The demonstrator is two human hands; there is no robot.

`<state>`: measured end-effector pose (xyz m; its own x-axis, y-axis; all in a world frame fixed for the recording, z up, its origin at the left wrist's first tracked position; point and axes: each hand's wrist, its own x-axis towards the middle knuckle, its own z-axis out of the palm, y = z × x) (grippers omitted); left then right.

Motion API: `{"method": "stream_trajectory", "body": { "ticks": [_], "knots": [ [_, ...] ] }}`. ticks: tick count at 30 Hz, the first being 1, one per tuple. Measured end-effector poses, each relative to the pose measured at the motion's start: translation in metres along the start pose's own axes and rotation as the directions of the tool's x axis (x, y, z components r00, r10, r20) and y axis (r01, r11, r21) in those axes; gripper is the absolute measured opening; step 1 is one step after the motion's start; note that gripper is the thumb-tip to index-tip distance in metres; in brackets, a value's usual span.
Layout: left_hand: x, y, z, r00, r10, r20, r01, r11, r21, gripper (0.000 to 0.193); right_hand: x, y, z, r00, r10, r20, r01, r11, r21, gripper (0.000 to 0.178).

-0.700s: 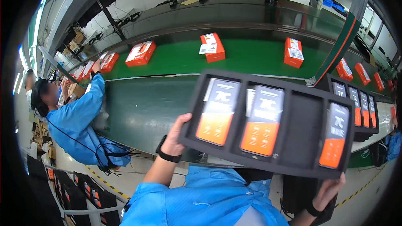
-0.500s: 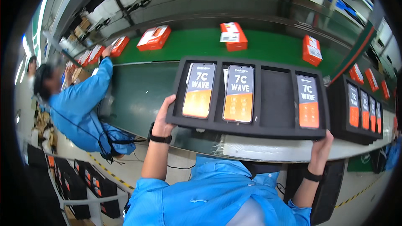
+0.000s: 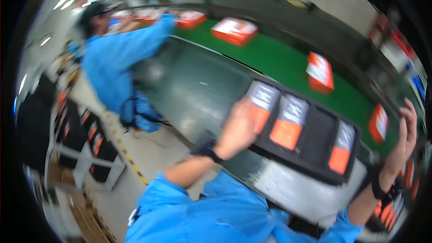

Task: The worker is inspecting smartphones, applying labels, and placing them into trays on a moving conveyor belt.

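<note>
A black foam tray [image 3: 318, 129] lies tilted across the view on the dark workbench beside the green belt. In it sit a left phone [image 3: 263, 95], a middle phone [image 3: 288, 128] and a right phone [image 3: 343, 147], each with a grey and orange face; one compartment between the last two shows bare foam. My left hand [image 3: 240, 126] is over the lower left part of the left phone, its fingers smeared by motion. Off the tray's right side, my right hand [image 3: 405, 130] is raised with fingers apart, holding nothing.
Red-and-white boxes stand along the green belt [image 3: 274, 60], one box [image 3: 320, 73] just beyond the tray. At far left a co-worker in a blue jacket [image 3: 110, 60] reaches to the belt. Racks with black trays [image 3: 69, 121] stand at lower left; more phones [image 3: 389, 211] show at lower right.
Both hands held the tray's ends before; now it rests on the bench. The right hand has let go and moved right, the left has moved over the left phone. The view has turned left.
</note>
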<state>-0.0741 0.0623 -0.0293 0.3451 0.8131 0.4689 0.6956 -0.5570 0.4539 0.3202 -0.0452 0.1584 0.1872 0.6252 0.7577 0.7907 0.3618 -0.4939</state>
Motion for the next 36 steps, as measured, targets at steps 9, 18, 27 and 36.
{"method": "stream_trajectory", "body": {
  "ticks": [9, 18, 27, 36],
  "knots": [
    [0.023, 0.004, 0.027, 0.892, -0.446, 0.071, 0.398, 0.704, -0.588, 0.050, -0.017, -0.013, 0.191, 0.866, 0.033, 0.499, -0.351, 0.751, 0.559, 0.010],
    [0.021, -0.010, 0.022, 0.813, -0.419, 0.403, 0.495, 0.135, -0.858, 0.025, -0.035, 0.014, 0.240, 0.835, 0.218, 0.504, -0.445, 0.808, 0.387, 0.013],
    [0.144, -0.138, -0.071, 0.853, -0.498, 0.156, 0.257, 0.141, -0.956, 0.030, -0.056, -0.069, 0.313, 0.768, -0.068, 0.637, 0.336, 0.890, -0.310, 0.046],
    [0.360, -0.299, 0.034, 0.838, -0.543, 0.051, 0.359, 0.479, -0.801, 0.027, -0.061, -0.063, 0.304, 0.753, 0.139, 0.644, 0.191, 0.889, -0.415, 0.069]
  ]
}}
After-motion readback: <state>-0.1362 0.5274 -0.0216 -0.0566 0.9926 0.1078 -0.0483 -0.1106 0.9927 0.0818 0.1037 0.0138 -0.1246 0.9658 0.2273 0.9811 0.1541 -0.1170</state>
